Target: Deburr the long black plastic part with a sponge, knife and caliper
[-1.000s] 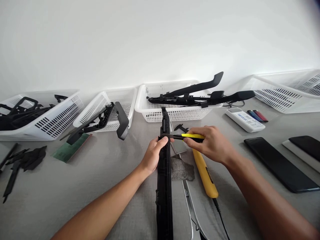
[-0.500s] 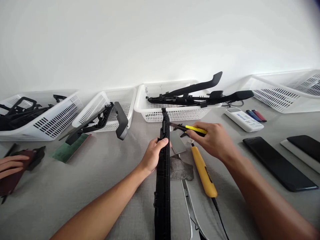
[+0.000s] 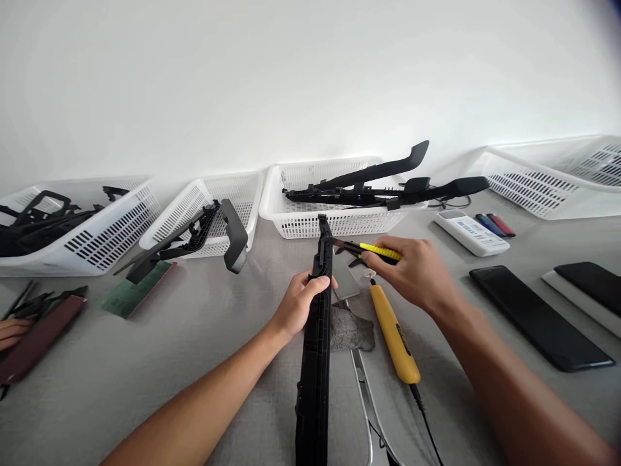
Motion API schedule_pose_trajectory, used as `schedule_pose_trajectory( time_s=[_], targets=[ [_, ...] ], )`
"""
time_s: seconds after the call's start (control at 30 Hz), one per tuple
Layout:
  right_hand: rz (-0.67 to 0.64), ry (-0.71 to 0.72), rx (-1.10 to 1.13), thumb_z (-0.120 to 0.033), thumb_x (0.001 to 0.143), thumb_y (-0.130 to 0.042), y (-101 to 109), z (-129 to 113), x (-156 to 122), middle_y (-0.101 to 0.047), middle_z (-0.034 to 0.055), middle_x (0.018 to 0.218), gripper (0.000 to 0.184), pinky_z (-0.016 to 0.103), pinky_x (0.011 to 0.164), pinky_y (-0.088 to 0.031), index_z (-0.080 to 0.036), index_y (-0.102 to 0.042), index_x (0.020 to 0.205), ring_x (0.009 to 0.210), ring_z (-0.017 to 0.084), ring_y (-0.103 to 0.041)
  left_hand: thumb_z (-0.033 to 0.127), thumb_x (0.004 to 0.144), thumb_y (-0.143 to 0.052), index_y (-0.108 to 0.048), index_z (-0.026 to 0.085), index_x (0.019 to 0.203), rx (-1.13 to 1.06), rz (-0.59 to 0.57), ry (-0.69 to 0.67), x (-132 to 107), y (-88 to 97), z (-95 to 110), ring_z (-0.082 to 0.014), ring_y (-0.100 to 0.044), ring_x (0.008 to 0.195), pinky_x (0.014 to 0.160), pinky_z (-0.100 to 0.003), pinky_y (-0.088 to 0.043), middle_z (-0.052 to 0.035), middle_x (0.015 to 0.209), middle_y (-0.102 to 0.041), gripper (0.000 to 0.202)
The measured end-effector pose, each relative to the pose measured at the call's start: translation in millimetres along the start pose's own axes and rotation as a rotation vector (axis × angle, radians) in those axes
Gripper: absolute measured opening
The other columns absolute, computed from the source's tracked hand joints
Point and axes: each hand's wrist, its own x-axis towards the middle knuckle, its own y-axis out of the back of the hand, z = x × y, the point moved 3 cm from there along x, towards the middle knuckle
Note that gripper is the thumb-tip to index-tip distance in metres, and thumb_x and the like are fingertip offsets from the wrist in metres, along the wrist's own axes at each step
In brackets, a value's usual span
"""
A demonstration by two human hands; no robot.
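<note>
My left hand [image 3: 297, 303] is wrapped round a long black plastic trim part [image 3: 316, 362], which points away from me with its narrow end at the far side. Between the fingers of my right hand [image 3: 412, 265] is a yellow and black utility knife [image 3: 381, 252]. Its blade reaches left to the edge of the trim part near the narrow end; whether it cuts in, I cannot tell. Under and beside the part lie a grey cloth [image 3: 352, 329] and a grey flat plate [image 3: 346, 277]. A yellow corded hand tool [image 3: 395, 333] rests right of the cloth.
White baskets [image 3: 334, 225] with black parts line the wall. To the right lie a white handheld device [image 3: 471, 233], blue and red lighters or markers [image 3: 490, 224] and a black phone [image 3: 541, 317]. A green sanding block [image 3: 136, 289] and another person's hand [image 3: 13, 332] with a maroon part are left.
The trim part has tilted slightly, its far end shifting right toward the knife blade. At left, the other person's hand and maroon part have moved.
</note>
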Motion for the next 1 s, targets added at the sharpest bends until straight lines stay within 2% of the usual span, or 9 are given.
schedule_pose_trajectory(
  time_s=[0.2, 0.27, 0.37, 0.43, 0.5, 0.63, 0.8, 0.93, 1.0],
  targets=[
    [0.061, -0.053, -0.023, -0.046, 0.091, -0.062, 1, 2, 0, -0.064, 0.0022, 0.062, 0.032, 0.029, 0.053, -0.032, -0.019, -0.075, 0.079, 0.054, 0.015, -0.048, 0.051, 0.087, -0.064, -0.069, 0.017, 0.088, 0.013, -0.064, -0.022, 0, 2.0, -3, -0.0114, -0.039, 0.054, 0.053, -0.026, -0.032, 0.0048, 0.063, -0.045, 0.034],
    [0.025, -0.005, 0.020, -0.046, 0.092, -0.062, -1, -1, -1, -0.063, 0.0019, 0.061, 0.033, 0.028, 0.053, -0.033, -0.019, -0.073, 0.076, 0.054, 0.014, -0.047, 0.051, 0.088, -0.064, -0.070, 0.017, 0.102, 0.005, -0.098, -0.044, -1, 1.1, -2, -0.0119, -0.042, 0.055, 0.054, -0.025, -0.033, 0.0046, 0.064, -0.049, 0.037],
    [-0.047, 0.048, 0.051, -0.045, 0.092, -0.062, -7, -5, -2, -0.056, -0.0009, 0.056, 0.034, 0.027, 0.052, -0.031, -0.020, -0.067, 0.070, 0.052, 0.013, -0.041, 0.057, 0.092, -0.057, -0.060, 0.018, 0.130, -0.063, -0.124, -0.077, -2, -1.2, 2, -0.0136, -0.042, 0.052, 0.052, -0.025, -0.034, 0.0043, 0.063, -0.057, 0.055],
    [-0.071, 0.060, 0.049, -0.044, 0.091, -0.062, -9, -5, -2, -0.051, -0.0023, 0.054, 0.034, 0.027, 0.051, -0.030, -0.020, -0.065, 0.068, 0.052, 0.012, -0.037, 0.061, 0.094, -0.053, -0.054, 0.017, 0.138, -0.097, -0.118, -0.080, -1, -1.9, 2, -0.0138, -0.040, 0.050, 0.050, -0.026, -0.034, 0.0046, 0.061, -0.057, 0.062],
    [-0.062, 0.046, 0.033, -0.045, 0.092, -0.062, -9, -3, -2, -0.051, -0.0021, 0.054, 0.034, 0.027, 0.051, -0.030, -0.020, -0.066, 0.068, 0.051, 0.012, -0.037, 0.058, 0.092, -0.055, -0.053, 0.016, 0.139, -0.123, -0.108, -0.066, 0, -1.3, 1, -0.0131, -0.037, 0.048, 0.049, -0.025, -0.032, 0.0061, 0.060, -0.054, 0.063],
    [0.039, -0.015, 0.000, -0.046, 0.092, -0.062, -2, 2, 0, -0.061, 0.0007, 0.060, 0.033, 0.028, 0.053, -0.032, -0.019, -0.071, 0.076, 0.053, 0.014, -0.045, 0.047, 0.086, -0.062, -0.061, 0.017, 0.133, -0.126, -0.111, -0.031, 2, 2.6, -5, -0.0112, -0.034, 0.049, 0.051, -0.025, -0.029, 0.0084, 0.060, -0.045, 0.055],
    [-0.047, 0.036, 0.025, -0.045, 0.092, -0.062, -5, 0, 0, -0.058, -0.0011, 0.058, 0.032, 0.028, 0.054, -0.032, -0.020, -0.069, 0.073, 0.052, 0.013, -0.042, 0.043, 0.084, -0.062, -0.063, 0.017, 0.132, -0.099, -0.128, -0.016, 3, 4.9, -7, -0.0113, -0.031, 0.051, 0.052, -0.026, -0.027, 0.0088, 0.061, -0.041, 0.054],
    [0.023, -0.023, -0.012, -0.047, 0.093, -0.061, -4, 2, 0, -0.062, 0.0003, 0.062, 0.032, 0.029, 0.056, -0.032, -0.020, -0.072, 0.079, 0.055, 0.014, -0.046, 0.043, 0.084, -0.062, -0.065, 0.018, 0.129, -0.068, -0.128, -0.025, 2, 4.1, -4, -0.0117, -0.031, 0.053, 0.053, -0.026, -0.026, 0.0082, 0.062, -0.041, 0.052],
    [0.008, -0.006, 0.017, -0.047, 0.093, -0.061, -3, 2, 0, -0.063, 0.0004, 0.063, 0.032, 0.028, 0.056, -0.033, -0.020, -0.072, 0.080, 0.056, 0.014, -0.046, 0.043, 0.084, -0.062, -0.065, 0.018, 0.129, -0.050, -0.126, -0.021, 1, 3.4, -3, -0.0120, -0.031, 0.054, 0.054, -0.027, -0.026, 0.0077, 0.063, -0.041, 0.052]
  ],
)
